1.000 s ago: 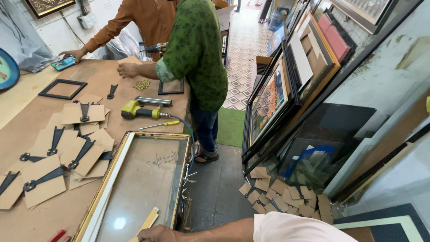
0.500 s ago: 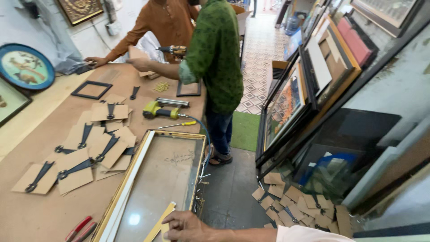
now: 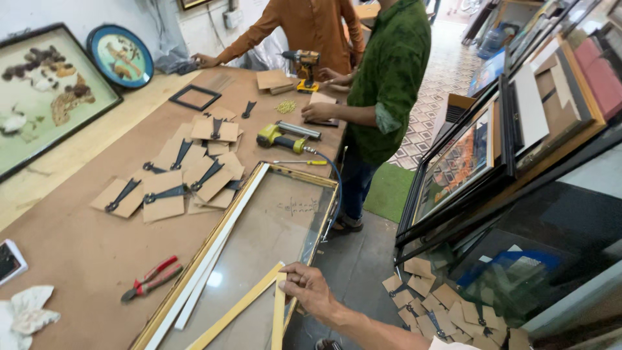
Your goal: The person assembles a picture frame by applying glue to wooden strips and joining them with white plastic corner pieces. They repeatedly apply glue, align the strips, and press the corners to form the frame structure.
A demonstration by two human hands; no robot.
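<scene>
One hand of ours is in view, the right hand (image 3: 310, 290), coming in from the bottom edge with its fingers (image 3: 289, 280) closed onto the top end of a short pale-yellow wooden moulding strip (image 3: 278, 316). That strip stands nearly straight up and down in our view, near the right rail of a large gold-edged rectangular picture frame with glass (image 3: 259, 233), which lies flat on the brown board-covered workbench (image 3: 71, 253). Its top end meets the end of a longer yellow strip (image 3: 236, 310) running diagonally across the glass, so the two form a corner under our fingertips. Our left hand is out of sight.

Left of the frame we see red-handled pliers (image 3: 150, 279), and further up a scatter of brown cardboard backing pieces with black metal stands (image 3: 170, 185). Beyond the frame's far end lies a yellow-green pneumatic tool (image 3: 282, 137) with a blue hose. At the far end of the bench stand two other people, one in a green shirt (image 3: 389, 71) and one in an orange shirt (image 3: 311, 29), with a yellow cordless drill (image 3: 303, 66) upright between them.
</scene>
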